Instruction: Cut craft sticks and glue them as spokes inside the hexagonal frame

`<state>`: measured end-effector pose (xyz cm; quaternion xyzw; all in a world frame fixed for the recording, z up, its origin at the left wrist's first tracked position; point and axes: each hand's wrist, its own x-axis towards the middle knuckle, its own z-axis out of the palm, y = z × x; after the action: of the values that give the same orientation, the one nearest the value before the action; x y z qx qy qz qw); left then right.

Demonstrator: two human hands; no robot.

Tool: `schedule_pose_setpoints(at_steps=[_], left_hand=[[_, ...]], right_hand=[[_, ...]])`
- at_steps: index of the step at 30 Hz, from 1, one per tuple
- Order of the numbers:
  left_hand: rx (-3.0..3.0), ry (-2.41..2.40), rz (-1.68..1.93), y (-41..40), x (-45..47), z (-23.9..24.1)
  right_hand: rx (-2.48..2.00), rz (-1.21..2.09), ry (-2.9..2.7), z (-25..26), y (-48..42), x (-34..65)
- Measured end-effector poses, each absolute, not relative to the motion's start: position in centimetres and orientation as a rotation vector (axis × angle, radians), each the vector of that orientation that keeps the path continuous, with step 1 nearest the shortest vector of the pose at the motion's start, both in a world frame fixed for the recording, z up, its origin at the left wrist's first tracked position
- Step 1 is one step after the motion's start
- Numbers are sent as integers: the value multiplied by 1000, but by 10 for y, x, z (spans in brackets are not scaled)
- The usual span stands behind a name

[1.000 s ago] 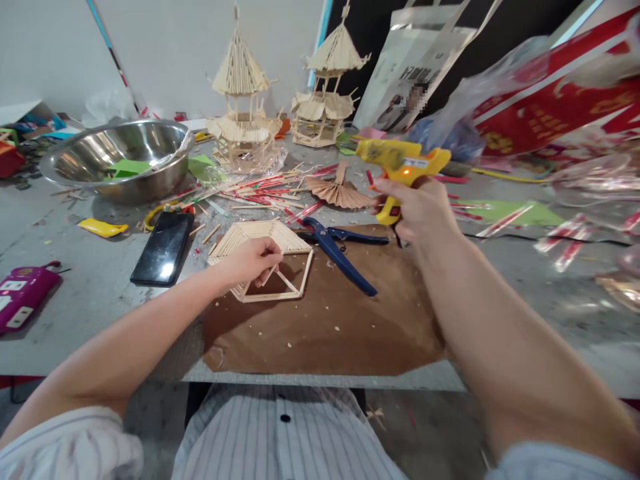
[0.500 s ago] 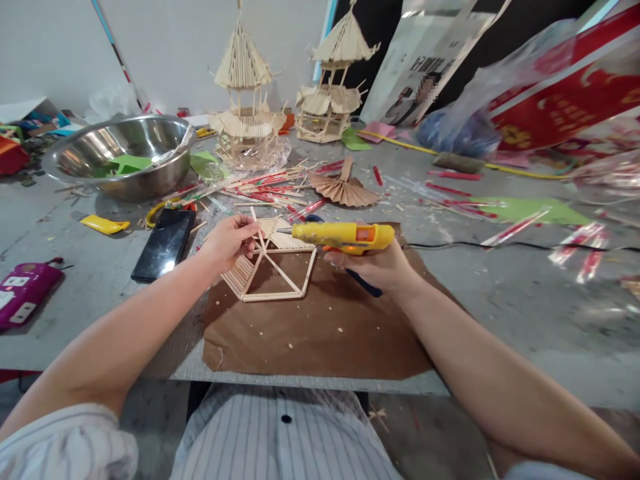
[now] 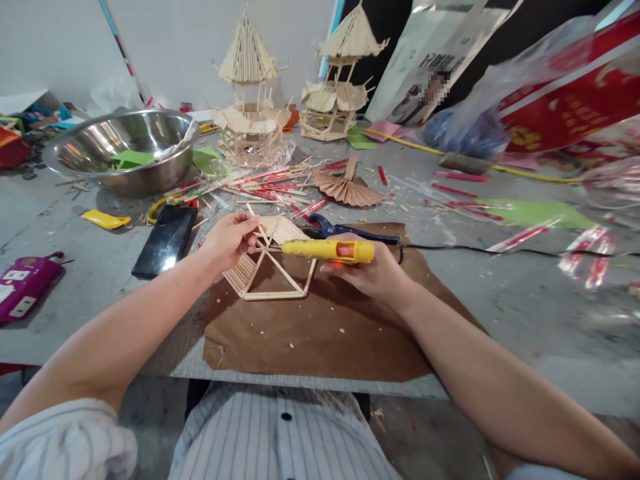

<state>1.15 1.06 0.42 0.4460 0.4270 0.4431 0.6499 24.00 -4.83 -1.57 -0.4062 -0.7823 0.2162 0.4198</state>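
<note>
Near the front edge of the worktop (image 3: 500, 300), on 1 brown paper sheet (image 3: 320, 333), sits the stick frame (image 3: 241, 272) - part planked, part bare sticks. Just behind it lies 1 pair of blue cutters (image 3: 350, 233), half hidden by the glue gun (image 3: 327, 250). 1 black phone (image 3: 165, 241) lies just left of the paper, 1 purple power strip (image 3: 23, 288) sits at the left edge, and 1 steel bowl (image 3: 150, 175) sits toward the back left corner. There's also 1 fan-shaped stick piece (image 3: 349, 190) behind the cutters and 2 stick pagodas (image 3: 249, 100) (image 3: 340, 87) near the back edge.

Left hand (image 3: 227, 239) comes in from the left, fingers curled and pinching the frame's top sticks. Right hand (image 3: 373, 273) is wrapped around the yellow gun's grip, barrel level, nozzle pointing left at the frame's top - can't tell if it's touching. 1 black cord (image 3: 475, 250) trails off right.
</note>
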Motion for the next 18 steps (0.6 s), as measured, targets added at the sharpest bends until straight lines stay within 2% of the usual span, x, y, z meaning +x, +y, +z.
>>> schedule_pose_setpoints(at_steps=[8, 18], left_hand=[[977, 967, 977, 7, 13, 9], [955, 964, 957, 7, 14, 9]], right_hand=[[-1017, 287, -2053, -18, -48, 241], [-1005, 241, -2065, -19, -46, 241]])
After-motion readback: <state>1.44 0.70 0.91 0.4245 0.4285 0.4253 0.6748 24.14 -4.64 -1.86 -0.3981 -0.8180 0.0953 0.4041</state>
